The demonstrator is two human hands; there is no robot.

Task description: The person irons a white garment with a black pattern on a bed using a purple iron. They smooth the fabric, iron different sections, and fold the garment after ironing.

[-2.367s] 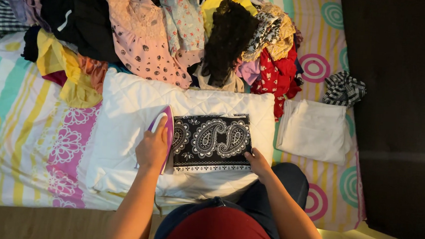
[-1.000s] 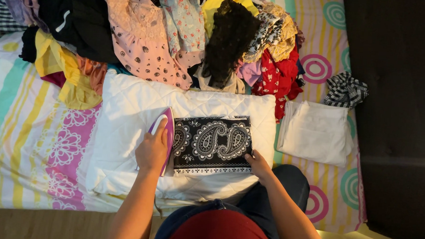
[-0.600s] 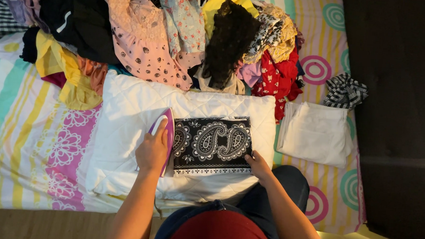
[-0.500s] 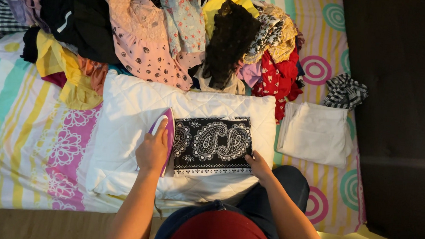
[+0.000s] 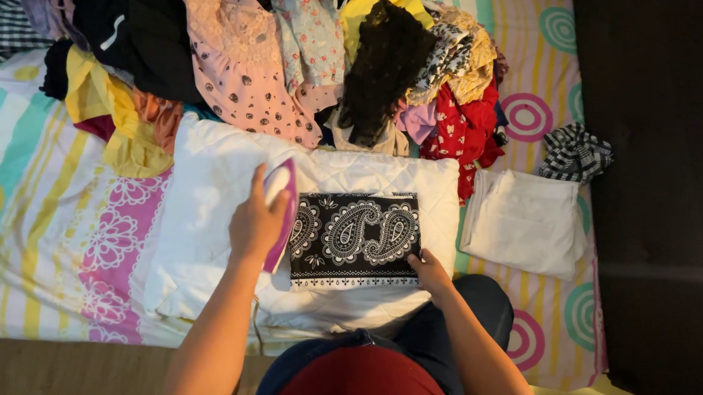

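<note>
A folded black cloth with a white paisley pattern (image 5: 357,238) lies flat on a white quilted pad (image 5: 206,214) on the bed. My left hand (image 5: 256,220) grips a purple and white iron (image 5: 281,210) that stands at the cloth's left edge. My right hand (image 5: 428,270) presses its fingers on the cloth's lower right corner. My arms reach in from the bottom of the view.
A big heap of mixed clothes (image 5: 295,50) fills the far side of the bed. A folded white cloth (image 5: 522,222) lies to the right of the pad, with a checked black and white piece (image 5: 574,153) beyond it. The striped bedsheet (image 5: 37,229) shows at left. Dark floor lies at right.
Almost nothing differs; both hands, the iron and the paisley cloth stay in the same places.
</note>
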